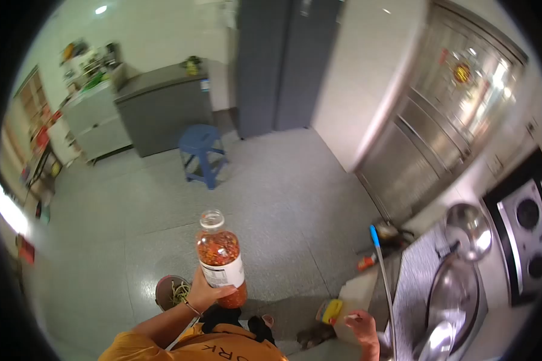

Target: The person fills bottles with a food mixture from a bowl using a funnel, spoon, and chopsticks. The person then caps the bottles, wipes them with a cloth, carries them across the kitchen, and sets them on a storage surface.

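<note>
My left hand [206,293] is wrapped round the lower part of a clear bottle [218,248] filled with a red, chili-like sauce. The bottle stands nearly upright in front of my body. It has a white printed label, and its mouth shows no cap. To the right, beside the counter, my right hand [361,328] has its fingers curled together. A small pale bit shows at those fingertips, too small to name. A yellow packet [329,311] lies close to the left of this hand.
A bin [167,293] with greenish scraps stands at lower left. On the right are a counter [412,271] with a blue-tipped pole, metal pans [468,231] and a stove [527,225]. A blue stool [202,144] stands ahead, before grey cabinets.
</note>
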The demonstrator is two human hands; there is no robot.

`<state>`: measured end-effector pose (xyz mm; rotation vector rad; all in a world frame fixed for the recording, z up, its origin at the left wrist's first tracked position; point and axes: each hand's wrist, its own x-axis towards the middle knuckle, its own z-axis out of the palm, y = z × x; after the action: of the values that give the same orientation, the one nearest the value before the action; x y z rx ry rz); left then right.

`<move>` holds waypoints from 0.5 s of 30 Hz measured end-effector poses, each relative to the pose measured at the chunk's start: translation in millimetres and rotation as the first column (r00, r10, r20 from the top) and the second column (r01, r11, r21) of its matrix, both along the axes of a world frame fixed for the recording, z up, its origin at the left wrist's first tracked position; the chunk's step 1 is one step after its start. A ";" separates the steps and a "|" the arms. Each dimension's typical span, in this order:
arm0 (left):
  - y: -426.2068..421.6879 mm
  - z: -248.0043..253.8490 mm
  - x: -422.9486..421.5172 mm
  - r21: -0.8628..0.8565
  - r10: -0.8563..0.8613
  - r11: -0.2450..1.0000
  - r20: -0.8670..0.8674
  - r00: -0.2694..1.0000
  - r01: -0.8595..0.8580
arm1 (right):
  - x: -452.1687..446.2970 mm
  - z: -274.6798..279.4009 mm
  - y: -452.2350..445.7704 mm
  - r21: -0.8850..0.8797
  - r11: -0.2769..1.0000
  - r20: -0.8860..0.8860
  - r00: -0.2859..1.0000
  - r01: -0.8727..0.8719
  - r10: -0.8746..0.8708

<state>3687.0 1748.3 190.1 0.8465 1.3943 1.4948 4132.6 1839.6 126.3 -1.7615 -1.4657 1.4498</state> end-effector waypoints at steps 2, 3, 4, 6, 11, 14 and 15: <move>-0.4 -9.5 5.7 0.027 0.095 0.995 0.017 0.995 -0.096 | -61.6 50.6 61.7 0.027 0.994 -0.340 0.934 -0.108 0.110; 1.7 -7.2 6.2 0.041 0.138 0.990 0.009 0.990 -0.138 | -82.1 57.5 87.9 0.061 0.994 -0.582 0.806 -0.093 0.111; 1.7 -4.7 13.5 0.062 0.192 0.979 0.009 0.981 -0.192 | -96.2 75.9 112.2 0.082 0.987 -0.690 0.707 -0.137 0.156; 5.6 -24.7 12.2 0.085 0.237 0.967 0.034 0.971 -0.239 | -114.6 114.9 151.0 0.131 0.966 -0.870 0.441 -0.225 0.221; 25.0 -64.8 15.8 0.225 0.426 0.880 0.015 0.904 -0.418 | -134.4 117.7 249.9 0.424 0.865 -0.887 0.070 -0.268 0.456; 27.3 -115.5 3.1 0.214 0.518 0.841 -0.055 0.853 -0.497 | -152.1 6.0 334.2 0.361 0.840 -0.925 -0.268 -0.406 0.268; 31.2 -125.0 -7.5 0.231 0.554 0.817 -0.057 0.831 -0.529 | -170.3 -73.2 375.2 -0.040 0.948 -0.989 -0.123 -0.314 -0.082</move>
<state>3679.5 1779.4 65.1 0.6989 1.6857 2.0841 3962.4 2214.8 53.0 -0.0110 -0.4331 2.2781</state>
